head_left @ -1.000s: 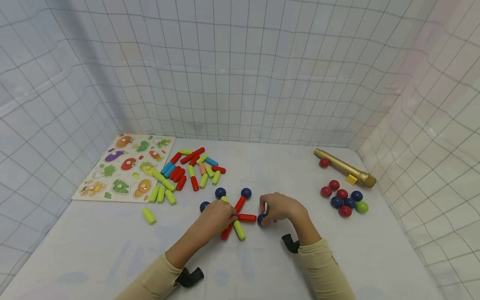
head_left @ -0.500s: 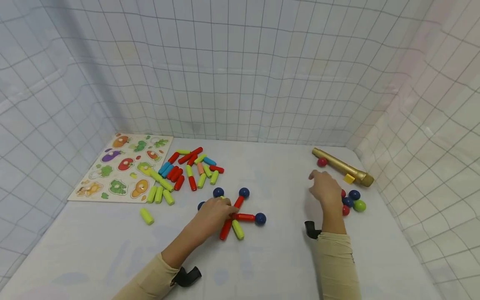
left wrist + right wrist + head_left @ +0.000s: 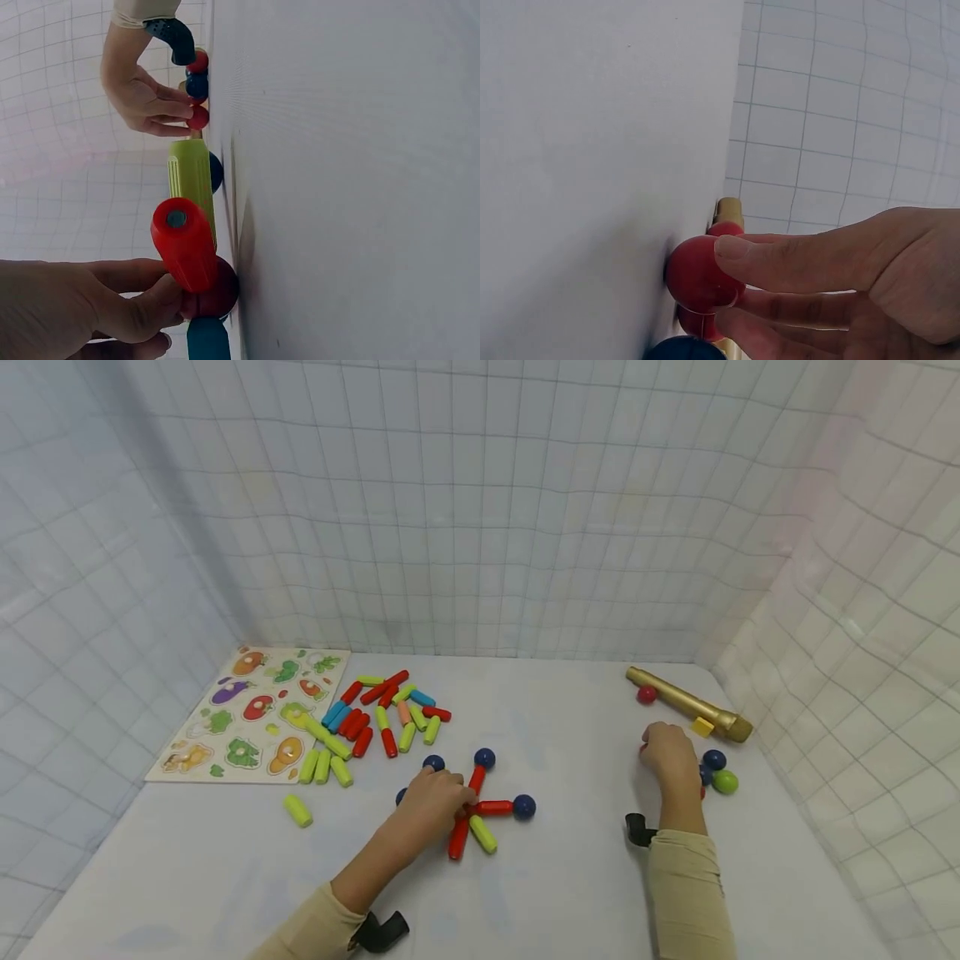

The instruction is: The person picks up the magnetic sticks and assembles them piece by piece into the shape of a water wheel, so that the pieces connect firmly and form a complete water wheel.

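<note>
In the head view my left hand (image 3: 433, 803) covers part of a star of magnetic sticks. Up close in the left wrist view, its thumb and fingers pinch the dark red hub ball (image 3: 219, 294). A red stick (image 3: 184, 251), a yellow-green stick (image 3: 192, 174) and a blue stick (image 3: 208, 341) stick out around that hub. Blue balls, such as the right one (image 3: 524, 807), cap several sticks. Farther right, my right hand (image 3: 671, 762) reaches into a group of loose balls. Its thumb and fingers pinch a red ball (image 3: 697, 271), beside another red ball and a blue ball (image 3: 684, 349).
Loose red, green and blue sticks (image 3: 362, 742) lie at the back left, by a vegetable puzzle board (image 3: 168, 768). A gold toy microphone (image 3: 682, 697) lies at the back right near a yellow block (image 3: 702, 727) and a green ball (image 3: 725, 782). Gridded curtains (image 3: 480, 527) enclose the table.
My right hand has left a blue ball at the end of the star's right red stick, moved right to the loose balls and taken a red one. My left hand stays at the hub.
</note>
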A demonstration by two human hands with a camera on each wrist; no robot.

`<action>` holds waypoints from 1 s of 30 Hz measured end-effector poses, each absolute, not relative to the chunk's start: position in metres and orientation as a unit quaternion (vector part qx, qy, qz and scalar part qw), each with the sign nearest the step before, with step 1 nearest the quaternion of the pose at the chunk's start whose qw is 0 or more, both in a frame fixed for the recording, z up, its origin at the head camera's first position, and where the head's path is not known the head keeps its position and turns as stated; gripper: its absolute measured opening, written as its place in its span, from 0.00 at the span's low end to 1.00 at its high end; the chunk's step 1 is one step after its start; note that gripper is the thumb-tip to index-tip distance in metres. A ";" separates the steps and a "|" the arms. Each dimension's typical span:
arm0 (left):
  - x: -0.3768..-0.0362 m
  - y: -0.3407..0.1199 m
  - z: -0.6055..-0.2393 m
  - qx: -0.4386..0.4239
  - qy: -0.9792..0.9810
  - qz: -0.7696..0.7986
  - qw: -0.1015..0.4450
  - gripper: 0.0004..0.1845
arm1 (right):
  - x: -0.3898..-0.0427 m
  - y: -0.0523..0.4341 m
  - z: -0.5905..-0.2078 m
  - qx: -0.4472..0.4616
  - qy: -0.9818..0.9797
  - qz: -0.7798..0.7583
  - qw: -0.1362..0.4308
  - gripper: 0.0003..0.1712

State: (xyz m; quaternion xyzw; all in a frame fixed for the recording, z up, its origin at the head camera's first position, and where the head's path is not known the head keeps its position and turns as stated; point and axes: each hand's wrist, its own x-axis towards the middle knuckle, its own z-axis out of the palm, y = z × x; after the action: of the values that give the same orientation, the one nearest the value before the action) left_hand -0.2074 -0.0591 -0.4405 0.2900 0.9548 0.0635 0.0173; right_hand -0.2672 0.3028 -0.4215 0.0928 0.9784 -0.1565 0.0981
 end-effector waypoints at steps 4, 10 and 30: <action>-0.209 -0.055 -0.442 0.291 0.954 0.072 0.014 0.07 | -0.265 0.303 -0.420 0.094 0.976 -0.161 0.112 0.19; -0.211 -0.052 -0.441 0.291 0.953 0.084 0.010 0.05 | -0.263 0.299 -0.416 0.100 0.967 -0.182 0.147 0.16; -0.204 -0.054 -0.441 0.244 0.965 0.093 0.028 0.06 | -0.248 0.193 -0.427 -0.094 0.924 -0.262 0.261 0.11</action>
State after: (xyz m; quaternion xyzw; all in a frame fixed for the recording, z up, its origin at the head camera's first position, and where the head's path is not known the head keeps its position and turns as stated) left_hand -0.2039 -0.0535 -0.4411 0.2437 0.9650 0.0925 0.0277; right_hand -0.2481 0.1930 -0.4272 -0.0940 0.9245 -0.2619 0.2606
